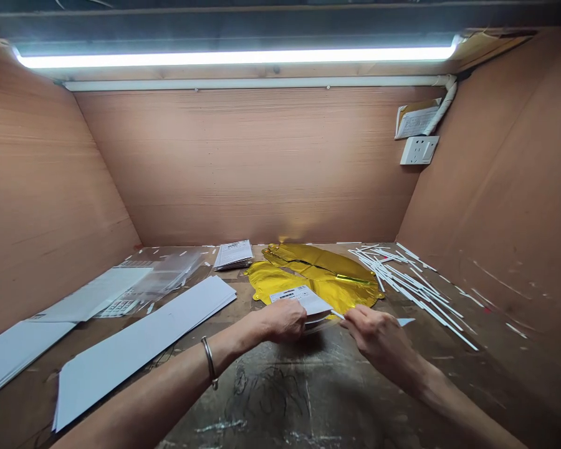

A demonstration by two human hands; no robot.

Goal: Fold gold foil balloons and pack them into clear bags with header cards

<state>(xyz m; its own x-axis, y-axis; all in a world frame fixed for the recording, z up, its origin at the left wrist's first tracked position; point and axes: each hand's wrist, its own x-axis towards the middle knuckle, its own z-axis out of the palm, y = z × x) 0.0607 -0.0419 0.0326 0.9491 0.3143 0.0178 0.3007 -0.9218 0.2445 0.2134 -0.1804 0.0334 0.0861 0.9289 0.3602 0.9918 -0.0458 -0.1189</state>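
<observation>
Gripping a small sheaf of printed white cards (299, 300) firmly, the left hand (283, 321) wrapped over its near edge, and pinching a thin white stick (337, 314) in the right hand (371, 340), tip pointing at the sheaf: no release in either grip, though the fingers partly hide both holds. Both hands close together above a scuffed wooden workbench (308, 399), the sheaf and stick kept just in front of flattened gold foil balloons (318, 274), probably for a clear view of the close work. Loose white sticks (416, 299) fanned out on the right, seemingly spread for easy picking by the right hand. Toward the far edge, a stack of printed cards (234, 254) beside the foil, within easy reach. Over on the left, long white card sheets (135, 355) and clear plastic bags (168, 274), likely set aside to leave the middle open. Overhead, a fluorescent tube (234, 59), apparently mounted to light the bench between plywood walls (247, 168).
</observation>
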